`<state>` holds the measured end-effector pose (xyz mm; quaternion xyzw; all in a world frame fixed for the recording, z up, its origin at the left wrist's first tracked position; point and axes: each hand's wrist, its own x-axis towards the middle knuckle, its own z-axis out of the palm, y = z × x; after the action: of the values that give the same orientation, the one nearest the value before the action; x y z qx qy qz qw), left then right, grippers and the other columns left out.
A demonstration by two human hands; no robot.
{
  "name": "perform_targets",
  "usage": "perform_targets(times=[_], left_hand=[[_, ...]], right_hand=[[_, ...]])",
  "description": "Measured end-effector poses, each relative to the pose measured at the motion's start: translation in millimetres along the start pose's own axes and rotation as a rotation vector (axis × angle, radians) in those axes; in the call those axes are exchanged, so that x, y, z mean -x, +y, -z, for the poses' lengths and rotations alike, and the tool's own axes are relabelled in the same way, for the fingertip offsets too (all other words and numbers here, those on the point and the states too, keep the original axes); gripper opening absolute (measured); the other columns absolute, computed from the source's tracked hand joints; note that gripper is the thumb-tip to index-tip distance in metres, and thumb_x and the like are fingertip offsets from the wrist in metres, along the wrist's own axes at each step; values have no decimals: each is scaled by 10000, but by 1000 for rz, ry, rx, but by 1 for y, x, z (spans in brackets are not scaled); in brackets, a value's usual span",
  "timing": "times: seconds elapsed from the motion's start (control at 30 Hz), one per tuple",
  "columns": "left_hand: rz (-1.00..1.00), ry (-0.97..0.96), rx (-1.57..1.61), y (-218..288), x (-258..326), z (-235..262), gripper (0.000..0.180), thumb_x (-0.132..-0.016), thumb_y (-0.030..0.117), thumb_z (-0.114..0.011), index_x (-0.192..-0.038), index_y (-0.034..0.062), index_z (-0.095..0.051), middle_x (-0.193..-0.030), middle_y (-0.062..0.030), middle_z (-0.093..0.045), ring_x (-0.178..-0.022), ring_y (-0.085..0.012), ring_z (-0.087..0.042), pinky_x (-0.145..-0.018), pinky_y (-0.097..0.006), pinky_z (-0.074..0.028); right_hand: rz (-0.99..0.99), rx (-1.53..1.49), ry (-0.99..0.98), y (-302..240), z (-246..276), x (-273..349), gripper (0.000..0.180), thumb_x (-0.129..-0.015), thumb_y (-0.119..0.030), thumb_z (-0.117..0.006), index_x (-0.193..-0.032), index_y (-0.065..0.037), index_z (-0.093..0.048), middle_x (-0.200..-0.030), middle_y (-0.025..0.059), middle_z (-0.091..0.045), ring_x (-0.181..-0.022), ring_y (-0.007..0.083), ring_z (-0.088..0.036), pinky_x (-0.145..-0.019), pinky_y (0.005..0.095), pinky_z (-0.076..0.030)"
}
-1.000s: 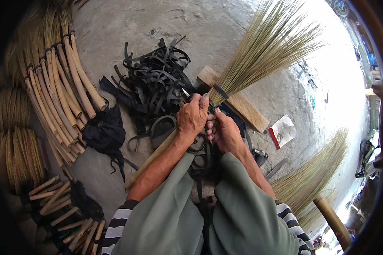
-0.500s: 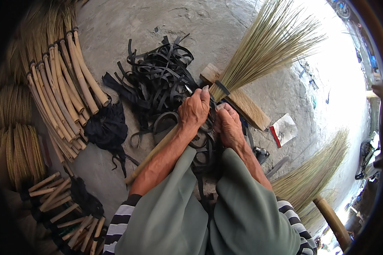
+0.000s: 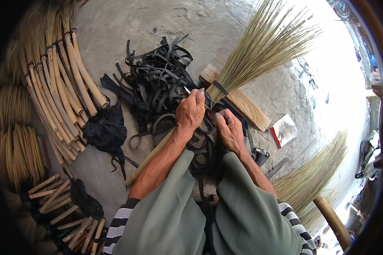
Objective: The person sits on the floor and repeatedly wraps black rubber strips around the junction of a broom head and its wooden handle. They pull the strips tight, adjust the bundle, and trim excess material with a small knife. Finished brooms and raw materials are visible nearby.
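A broom lies slantwise before me, its straw head (image 3: pixel 264 49) fanning out to the far right. My left hand (image 3: pixel 190 111) is wrapped round it at the neck, thumb up, and the pale stick handle (image 3: pixel 151 158) runs back under my left forearm. A black band (image 3: pixel 220 88) circles the straw just beyond my fingers. Close to the neck, my right hand (image 3: pixel 230 131) is closed with thumb and finger pinched; what they hold is hidden. A metal tip (image 3: pixel 187 90) shows beside my left hand. Dark strips lie beneath both hands.
A wooden block (image 3: pixel 255 114) lies under the broom neck. Beyond my left hand is a tangled heap of black strips (image 3: pixel 159 70). Finished brooms with bamboo handles (image 3: pixel 66 91) are stacked left. Another straw head (image 3: pixel 315 174) lies right, near a red-edged white packet (image 3: pixel 284 131).
My right hand has drawn back slightly from the broom neck, widening the gap between my hands. My left hand has shifted a little left and stays on the broom.
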<state>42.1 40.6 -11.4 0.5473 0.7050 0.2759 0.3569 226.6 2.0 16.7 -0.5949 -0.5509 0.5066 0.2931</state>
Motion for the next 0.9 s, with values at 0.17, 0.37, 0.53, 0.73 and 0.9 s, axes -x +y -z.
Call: perform_targets(times=[0.17,0.37,0.53,0.73,0.9], left_hand=[[-8,3,126,-14,1,-6,572,-1237,516,-406,-1217,24,-698,-741,-207,-681,-632,-391,-736,-633,-515,-550],[-165,49,75,-10,3,-2,528,-1203,442,-514,-1324,-31,-715,-994,-215,-786,-735,-350,-793,-575,-410,-612],[-263,5,-84,6,13,8,631,-1135,539,-633,-1449,-9,-652,-1310,-258,-699,-1152,-487,-717,-964,-552,-577],[-287,0,-83,9,15,4,646,-1120,501,-674,-1494,-23,-617,-1317,-260,-691,-1178,-484,-713,-994,-545,-573],[-315,26,-119,11,19,1,604,-1100,424,-721,-1504,-11,-608,-1309,-258,-694,-1165,-494,-720,-970,-547,-584]], right_hand=[[4,163,50,8,61,62,216,-1142,-223,-673,-1117,-10,-694,-837,132,-639,-795,244,-653,-766,405,-548],[-177,507,666,101,186,100,195,-1127,-190,-697,-1166,-1,-723,-982,185,-723,-929,317,-723,-868,447,-565],[-206,600,784,173,231,113,180,-1105,-178,-720,-1162,-10,-751,-1090,192,-742,-1010,339,-734,-899,450,-577],[-168,564,683,184,228,97,140,-1061,-144,-742,-1134,-28,-771,-1066,157,-713,-974,312,-727,-863,431,-577],[-292,661,717,189,224,79,192,-1029,-206,-777,-1129,-42,-780,-1068,168,-709,-965,338,-729,-870,468,-580]])
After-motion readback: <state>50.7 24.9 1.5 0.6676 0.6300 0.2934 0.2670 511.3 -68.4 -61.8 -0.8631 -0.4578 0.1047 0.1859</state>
